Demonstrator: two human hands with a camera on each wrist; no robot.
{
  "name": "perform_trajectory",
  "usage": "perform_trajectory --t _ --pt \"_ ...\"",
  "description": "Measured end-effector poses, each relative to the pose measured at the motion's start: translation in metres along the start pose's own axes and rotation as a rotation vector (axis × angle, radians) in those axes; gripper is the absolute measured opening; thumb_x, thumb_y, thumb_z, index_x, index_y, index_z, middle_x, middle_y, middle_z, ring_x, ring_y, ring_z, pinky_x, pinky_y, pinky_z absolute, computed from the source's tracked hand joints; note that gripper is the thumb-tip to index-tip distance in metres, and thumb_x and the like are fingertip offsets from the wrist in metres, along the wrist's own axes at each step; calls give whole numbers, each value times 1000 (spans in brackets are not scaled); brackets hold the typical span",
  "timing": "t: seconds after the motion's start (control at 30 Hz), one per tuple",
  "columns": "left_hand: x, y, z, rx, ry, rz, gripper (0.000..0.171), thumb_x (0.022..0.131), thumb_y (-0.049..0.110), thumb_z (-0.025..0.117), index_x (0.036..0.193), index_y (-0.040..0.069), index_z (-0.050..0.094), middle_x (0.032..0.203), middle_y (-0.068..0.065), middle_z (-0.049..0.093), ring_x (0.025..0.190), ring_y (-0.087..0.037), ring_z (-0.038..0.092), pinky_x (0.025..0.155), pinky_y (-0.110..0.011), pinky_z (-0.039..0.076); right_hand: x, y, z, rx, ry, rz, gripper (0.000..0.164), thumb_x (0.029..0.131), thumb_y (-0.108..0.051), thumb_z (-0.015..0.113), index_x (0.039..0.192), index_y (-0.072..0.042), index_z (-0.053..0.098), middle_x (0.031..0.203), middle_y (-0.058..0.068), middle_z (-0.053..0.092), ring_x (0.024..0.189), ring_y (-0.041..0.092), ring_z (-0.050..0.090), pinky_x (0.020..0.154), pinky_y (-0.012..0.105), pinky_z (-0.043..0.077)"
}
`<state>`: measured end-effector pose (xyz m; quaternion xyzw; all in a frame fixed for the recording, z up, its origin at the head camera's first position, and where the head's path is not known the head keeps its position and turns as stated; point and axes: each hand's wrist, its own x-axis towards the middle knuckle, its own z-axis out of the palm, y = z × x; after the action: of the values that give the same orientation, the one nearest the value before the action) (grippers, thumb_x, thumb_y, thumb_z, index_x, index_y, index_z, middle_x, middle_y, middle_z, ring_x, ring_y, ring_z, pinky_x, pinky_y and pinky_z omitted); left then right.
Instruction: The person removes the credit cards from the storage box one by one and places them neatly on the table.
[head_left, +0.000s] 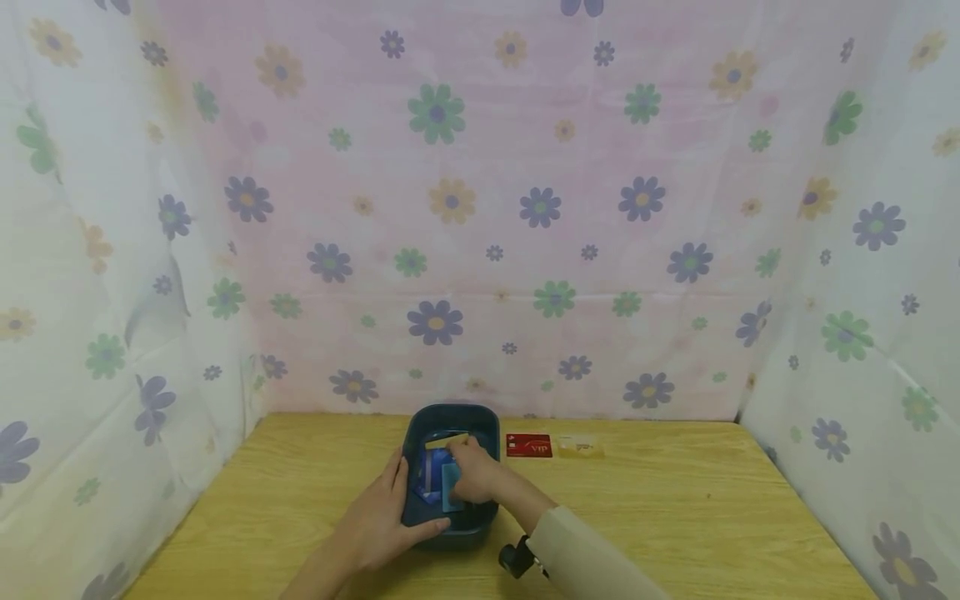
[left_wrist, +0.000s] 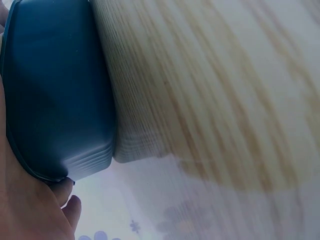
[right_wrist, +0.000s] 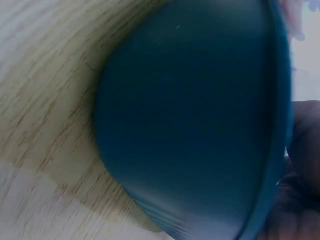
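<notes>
A dark teal plastic basin [head_left: 452, 533] stands near the back middle of the table. My left hand [head_left: 372, 518] grips its left side, thumb over the near rim and fingers along the outer wall. In the left wrist view, fingertips [left_wrist: 64, 192] curl at the rim. Inside the basin lie a blue card or packet [head_left: 432, 473], a yellow card [head_left: 444, 442] and a light blue card [head_left: 451, 490]. My right hand [head_left: 476, 475] reaches in over the right rim, index finger at the yellow card and thumb by the light blue one; whether it pinches either is unclear.
A red card marked VIP [head_left: 528, 446] and a pale gold card [head_left: 581, 447] lie in a row on the wooden table [head_left: 660, 508], right of the basin. Flowered cloth [head_left: 495, 233] encloses the table at the back and both sides.
</notes>
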<state>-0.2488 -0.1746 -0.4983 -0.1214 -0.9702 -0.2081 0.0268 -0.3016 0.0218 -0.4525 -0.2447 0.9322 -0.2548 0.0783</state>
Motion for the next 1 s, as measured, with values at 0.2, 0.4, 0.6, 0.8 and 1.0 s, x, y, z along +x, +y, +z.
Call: perform_trajectory --t 0.2,0.4,0.6,0.8,1.0 --pt "1 0 2 -7 4 4 127 80 86 58 158 -9 24 168 -26 15 146 -48 35 113 -60 38 11 4 7 -20 -44 62 75 80 -8 86 146 -2 51 139 20 49 129 41 50 103 56 49" --pt "3 1 3 -16 7 0 128 79 86 58 158 -9 24 168 -26 15 146 -47 34 114 -60 37 15 0 6 -80 -46 126 68 79 -11 86 140 -3 57 142 22 49 132 45 46 105 59 46" --pt "3 3 2 -25 9 4 128 79 85 59 158 -9 23 168 -25 14 146 -47 35 113 -60 38 17 1 10 -123 -11 129 51 77 -13 88 122 -2 66 129 20 55 118 40 51 99 56 50" --pt "1 4 -1 -19 16 -1 127 80 84 60 158 -10 24 168 -25 14 146 -47 34 113 -59 38 20 2 10 -105 22 121 35 76 -9 85 105 -1 67 113 19 61 107 38 53 94 53 50" --pt "-1 3 -2 -14 6 -1 128 80 85 59 157 -11 25 167 -27 14 146 -48 35 113 -60 38 20 3 9 -77 21 79 34 74 -12 89 97 -1 67 91 8 65 90 26 60 85 40 55"
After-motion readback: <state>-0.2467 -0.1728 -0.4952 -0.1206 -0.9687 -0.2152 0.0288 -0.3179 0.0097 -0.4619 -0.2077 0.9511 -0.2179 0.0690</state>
